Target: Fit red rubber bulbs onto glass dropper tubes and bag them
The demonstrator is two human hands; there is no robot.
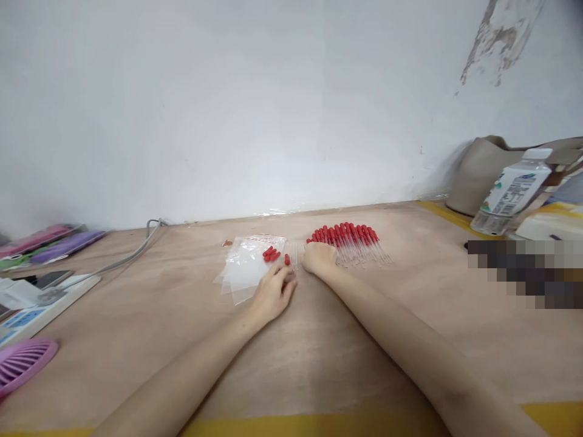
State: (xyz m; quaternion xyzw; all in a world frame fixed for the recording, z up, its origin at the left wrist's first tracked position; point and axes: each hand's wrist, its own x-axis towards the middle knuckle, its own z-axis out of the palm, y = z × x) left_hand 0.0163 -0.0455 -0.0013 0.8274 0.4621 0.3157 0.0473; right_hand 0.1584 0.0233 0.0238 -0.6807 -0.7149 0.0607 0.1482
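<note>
My left hand (274, 292) rests on the table with loosely bent fingers, thumb apart from them, and nothing visible between them. Just past its fingertips lies a single red rubber bulb (286, 260). Several more red bulbs (271, 254) lie on the clear plastic bags (246, 267) behind this hand. Thin clear tubes (294, 255) lie between my two hands. My right hand (319, 257) is closed, its fingertips hidden from view; a bit of red shows at its far edge. Beside it spreads a row of red-bulbed droppers (348, 233), their clear stems pointing toward me.
At the right stand a plastic bottle (512, 191) and a grey-beige bag (473, 173). On the left are a power strip (50, 306) with a grey cable (130, 258), a pink slatted object (27, 364) and coloured packets (68, 247). A white wall (228, 109) closes off the back.
</note>
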